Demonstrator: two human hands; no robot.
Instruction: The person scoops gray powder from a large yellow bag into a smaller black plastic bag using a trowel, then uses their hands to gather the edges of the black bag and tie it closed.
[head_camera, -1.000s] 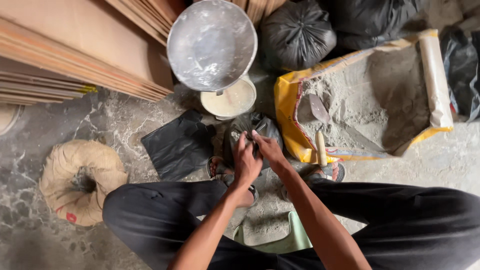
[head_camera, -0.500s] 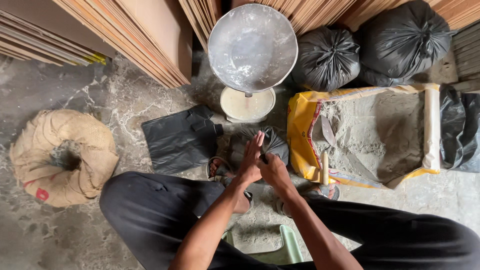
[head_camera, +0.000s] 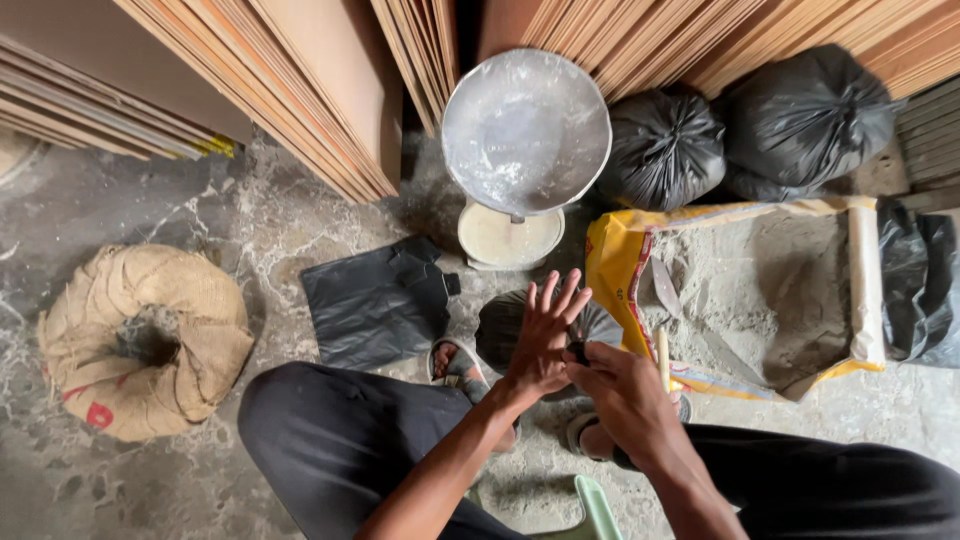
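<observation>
Now tying step: left hand (head_camera: 545, 340) splayed wide against small black bag (head_camera: 510, 325); right hand (head_camera: 620, 395) pinching its twisted neck (head_camera: 578, 351), beside powder sack (head_camera: 760, 290). Next: tight knot.

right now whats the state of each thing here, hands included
left hand: fingers spread, palm against the bag neck
right hand: pinching the bag neck
small black bag: filled, neck gathered between the hands
yellow sack: open, grey powder and a scoop inside
scale pan: empty, dusty
two black bags: tied shut
</observation>
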